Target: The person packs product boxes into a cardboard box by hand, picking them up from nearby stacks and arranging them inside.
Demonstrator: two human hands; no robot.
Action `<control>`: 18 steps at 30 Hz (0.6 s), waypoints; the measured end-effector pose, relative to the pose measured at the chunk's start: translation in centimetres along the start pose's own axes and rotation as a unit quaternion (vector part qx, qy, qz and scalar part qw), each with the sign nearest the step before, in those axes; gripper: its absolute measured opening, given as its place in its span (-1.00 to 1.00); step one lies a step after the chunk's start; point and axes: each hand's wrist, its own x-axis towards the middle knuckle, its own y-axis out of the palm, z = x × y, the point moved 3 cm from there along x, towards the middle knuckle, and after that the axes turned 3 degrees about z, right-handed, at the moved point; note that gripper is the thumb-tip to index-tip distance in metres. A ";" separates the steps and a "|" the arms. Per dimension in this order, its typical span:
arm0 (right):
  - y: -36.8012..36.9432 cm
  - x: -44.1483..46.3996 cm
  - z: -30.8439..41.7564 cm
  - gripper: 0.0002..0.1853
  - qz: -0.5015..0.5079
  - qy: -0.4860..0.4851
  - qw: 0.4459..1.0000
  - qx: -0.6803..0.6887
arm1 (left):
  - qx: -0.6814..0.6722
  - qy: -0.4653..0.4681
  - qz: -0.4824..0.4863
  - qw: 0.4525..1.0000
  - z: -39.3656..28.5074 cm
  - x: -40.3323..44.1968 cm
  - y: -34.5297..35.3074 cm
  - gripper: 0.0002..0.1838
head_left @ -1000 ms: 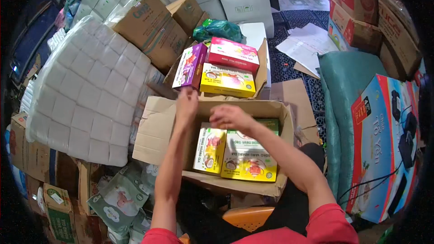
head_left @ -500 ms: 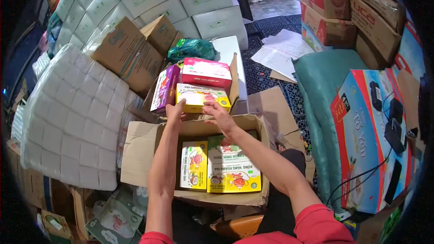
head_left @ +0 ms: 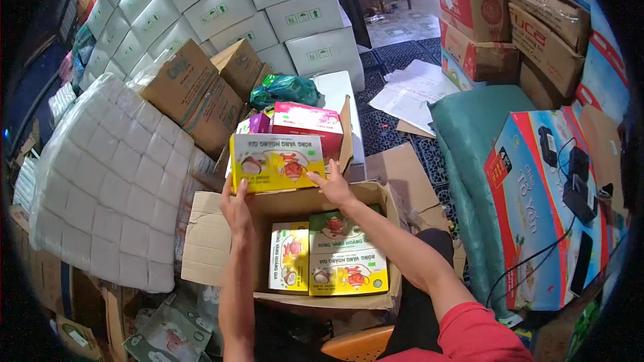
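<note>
A yellow and white carton (head_left: 276, 163) is raised and tilted above the far edge of an open cardboard box (head_left: 362, 302). My left hand (head_left: 237, 209) grips its lower left corner, and my right hand (head_left: 331, 186) is at its lower right edge, thumb against the front. Inside the open box lie a yellow carton (head_left: 289, 257) on the left, a green carton (head_left: 339, 231) and another yellow carton (head_left: 349, 277) on the right. Behind the raised carton, a pink carton (head_left: 307, 123) and a partly hidden purple carton (head_left: 258, 123) sit in a second box.
Plastic-wrapped white packs (head_left: 111, 188) stand at the left, with white boxes (head_left: 322, 52) stacked behind. A green plastic bag (head_left: 284, 91) lies beyond the second box. At the right are a green bundle (head_left: 473, 161) and a blue and red box (head_left: 530, 221) with cables.
The yellow carton has come up out of the second box, toward me and to the left, in my hands. It now hides most of the purple carton. The camera view has shifted slightly.
</note>
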 end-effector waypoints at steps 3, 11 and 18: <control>-1.8 -1.0 2.0 -0.08 0.130 -0.003 0.990 0.059 | -0.035 0.048 0.012 0.998 0.2 -2.4 -2.3 -0.43; -2.3 -4.2 5.1 -0.35 0.166 -0.102 0.977 0.089 | 0.090 0.144 0.108 0.980 -1.7 -5.3 -5.9 -0.39; -3.1 -9.6 4.8 -0.46 0.112 -0.164 0.980 -0.035 | 0.140 0.036 0.027 0.989 -1.5 -7.0 -6.9 -0.52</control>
